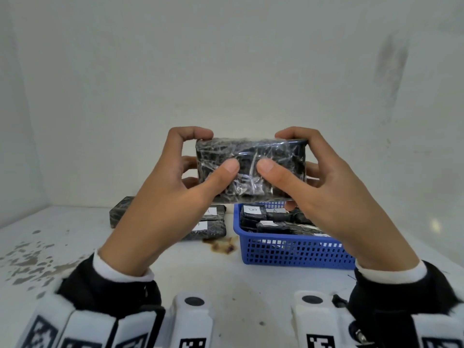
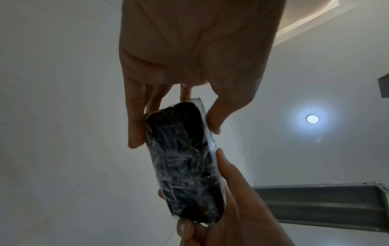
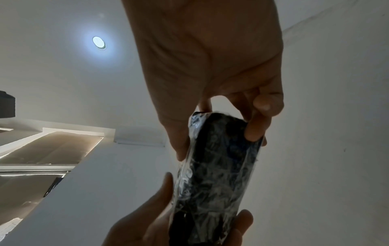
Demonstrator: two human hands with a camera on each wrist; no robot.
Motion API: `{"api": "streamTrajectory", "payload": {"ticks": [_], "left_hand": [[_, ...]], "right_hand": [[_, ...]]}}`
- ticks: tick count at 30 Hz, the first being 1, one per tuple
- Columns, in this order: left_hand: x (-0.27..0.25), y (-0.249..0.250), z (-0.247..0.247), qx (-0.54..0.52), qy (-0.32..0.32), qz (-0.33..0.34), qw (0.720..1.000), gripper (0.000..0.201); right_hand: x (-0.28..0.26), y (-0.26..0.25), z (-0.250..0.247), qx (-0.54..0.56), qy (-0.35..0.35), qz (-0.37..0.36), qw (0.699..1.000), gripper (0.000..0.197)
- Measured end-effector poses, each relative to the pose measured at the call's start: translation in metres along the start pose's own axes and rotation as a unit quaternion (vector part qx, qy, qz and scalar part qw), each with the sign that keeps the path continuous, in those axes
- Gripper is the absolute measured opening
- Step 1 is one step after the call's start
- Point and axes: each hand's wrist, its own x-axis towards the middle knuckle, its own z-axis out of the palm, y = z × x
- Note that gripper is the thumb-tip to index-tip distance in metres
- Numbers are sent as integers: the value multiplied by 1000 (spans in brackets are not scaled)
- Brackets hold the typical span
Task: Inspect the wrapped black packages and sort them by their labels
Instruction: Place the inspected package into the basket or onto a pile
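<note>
I hold one black package (image 1: 251, 151) wrapped in crinkled clear film, raised lengthwise above the table. My left hand (image 1: 217, 149) grips its left end, thumb on the near face and fingers behind. My right hand (image 1: 275, 150) grips the right end the same way. The near face shows no label. In the left wrist view the package (image 2: 185, 158) runs between my left hand (image 2: 174, 133) above and my right hand (image 2: 231, 199) below. In the right wrist view the package (image 3: 214, 174) sits between my right hand (image 3: 216, 141) and my left hand (image 3: 147, 224).
A blue plastic basket (image 1: 288, 252) on the white table holds several labelled black packages (image 1: 253, 214). Left of it more wrapped packages (image 1: 213, 227) lie on the table with white labels up. A brown stain (image 1: 223, 244) marks the table beside the basket. White walls stand behind and left.
</note>
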Motion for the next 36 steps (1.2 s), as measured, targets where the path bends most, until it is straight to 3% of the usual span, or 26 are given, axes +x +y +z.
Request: {"api": "streamTrajectory", "payload": {"ticks": [7, 11, 13, 15, 18, 23, 30, 36], "left_hand": [[2, -1, -4, 9, 22, -4, 1000, 55], [5, -4, -5, 9, 27, -23, 999, 71], [5, -4, -7, 29, 13, -47, 998, 74], [6, -4, -9, 12, -16, -56, 998, 63], [7, -4, -11, -27, -32, -38, 998, 45], [10, -8, -11, -36, -42, -22, 998, 60], [8, -11, -5, -19, -13, -3, 1000, 57], [5, -8, -1, 24, -11, 17, 1000, 55]], "right_hand": [[-1, -5, -3, 47, -25, -4, 999, 43], [-2, -4, -5, 51, -35, -20, 998, 46], [-1, -3, -5, 36, -33, -24, 999, 51], [-1, -2, -7, 22, -33, -25, 999, 62], [0, -1, -9, 36, -28, -7, 999, 75], [0, -2, -10, 53, -18, -10, 998, 73], [-2, -7, -4, 16, -46, -1, 999, 74], [-1, -5, -2, 29, -27, 4, 999, 65]]}}
